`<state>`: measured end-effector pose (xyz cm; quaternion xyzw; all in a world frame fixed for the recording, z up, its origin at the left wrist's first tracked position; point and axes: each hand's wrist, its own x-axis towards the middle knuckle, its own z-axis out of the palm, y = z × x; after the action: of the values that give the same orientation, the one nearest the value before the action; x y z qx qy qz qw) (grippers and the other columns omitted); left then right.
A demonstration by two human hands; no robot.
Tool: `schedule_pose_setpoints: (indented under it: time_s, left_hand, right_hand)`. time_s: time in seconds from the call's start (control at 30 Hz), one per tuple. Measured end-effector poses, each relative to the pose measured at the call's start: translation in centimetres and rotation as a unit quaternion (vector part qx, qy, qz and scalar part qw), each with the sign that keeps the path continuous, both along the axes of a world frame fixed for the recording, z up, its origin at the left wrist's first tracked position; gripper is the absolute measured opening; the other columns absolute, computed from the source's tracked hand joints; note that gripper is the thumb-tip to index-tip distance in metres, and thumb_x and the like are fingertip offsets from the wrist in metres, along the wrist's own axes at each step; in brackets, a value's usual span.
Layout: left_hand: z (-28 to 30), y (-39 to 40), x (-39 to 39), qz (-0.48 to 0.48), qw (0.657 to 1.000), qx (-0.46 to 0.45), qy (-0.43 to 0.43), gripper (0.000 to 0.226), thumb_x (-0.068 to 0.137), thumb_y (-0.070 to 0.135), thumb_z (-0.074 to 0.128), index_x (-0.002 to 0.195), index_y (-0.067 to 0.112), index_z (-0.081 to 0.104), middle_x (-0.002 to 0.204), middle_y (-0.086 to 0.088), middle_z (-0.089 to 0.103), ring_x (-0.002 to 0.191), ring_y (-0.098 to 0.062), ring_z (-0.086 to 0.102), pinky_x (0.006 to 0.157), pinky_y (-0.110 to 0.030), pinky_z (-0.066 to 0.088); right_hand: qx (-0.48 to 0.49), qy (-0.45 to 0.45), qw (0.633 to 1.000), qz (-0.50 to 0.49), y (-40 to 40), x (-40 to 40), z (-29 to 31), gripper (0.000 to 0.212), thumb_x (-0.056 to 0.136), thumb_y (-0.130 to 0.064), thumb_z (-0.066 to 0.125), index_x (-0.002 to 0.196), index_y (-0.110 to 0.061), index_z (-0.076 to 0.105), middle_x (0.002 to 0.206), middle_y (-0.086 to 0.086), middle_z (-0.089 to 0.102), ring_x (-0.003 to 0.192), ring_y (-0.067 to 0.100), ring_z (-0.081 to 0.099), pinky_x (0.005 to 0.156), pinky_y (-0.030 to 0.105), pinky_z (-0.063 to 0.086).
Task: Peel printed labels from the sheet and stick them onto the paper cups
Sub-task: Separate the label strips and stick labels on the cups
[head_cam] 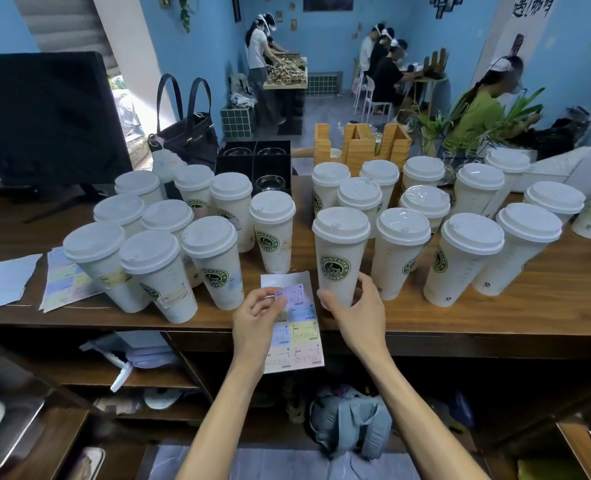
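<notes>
Mid-peel: our left hand (259,311) pinching label (296,293) off sheet (301,344), right hand (353,304) gripping cup (339,258) at frame centre; next we press label on.

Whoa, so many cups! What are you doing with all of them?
A person is sticking printed labels on lidded paper cups. The left hand pinches a pink label at the top of the label sheet, which lies at the front edge of the wooden counter. The right hand grips the bottom of the nearest cup. Several cups on the left already carry labels; the cups on the right show none from here.
</notes>
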<state>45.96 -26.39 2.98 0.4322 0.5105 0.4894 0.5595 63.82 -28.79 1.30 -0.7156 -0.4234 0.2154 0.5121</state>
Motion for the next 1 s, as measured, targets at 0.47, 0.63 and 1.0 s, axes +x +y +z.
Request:
schedule_pose_setpoints:
  time_s: [0.47,0.63,1.0]
  left_hand:
    - [6.9,-2.7,1.4,-0.069,0.988,0.109,-0.086,0.012,0.088,0.001,0.074,0.093,0.011,0.07,0.076,-0.004,0.074,0.065,-0.005,0.066,0.063,-0.014,0.05]
    - [8.4,-3.5,3.8,-0.053,0.986,0.148,-0.059,0.017,0.081,0.0,0.082,0.089,0.012,0.073,0.084,-0.012,0.077,0.076,-0.015,0.069,0.07,-0.022,0.058]
    - [7.8,-4.5,5.5,0.025,0.975,0.207,0.071,0.023,0.074,0.01,0.091,0.083,0.024,0.074,0.072,0.008,0.073,0.055,-0.005,0.053,0.056,-0.023,0.046]
  right_hand:
    - [0.058,0.123,0.986,0.093,-3.6,0.5,5.2,0.065,0.068,-0.033,0.095,0.124,-0.025,0.062,0.113,-0.014,0.074,0.1,-0.007,0.068,0.075,0.013,0.053]
    - [0.072,0.164,0.977,0.117,-3.9,0.2,5.8,0.065,0.065,-0.032,0.096,0.121,-0.022,0.066,0.107,-0.01,0.078,0.102,0.006,0.073,0.081,0.023,0.058]
    - [0.073,0.181,0.972,0.131,-4.4,0.4,5.3,0.054,0.071,-0.015,0.091,0.118,-0.022,0.066,0.103,-0.002,0.08,0.099,0.015,0.076,0.081,0.033,0.06]
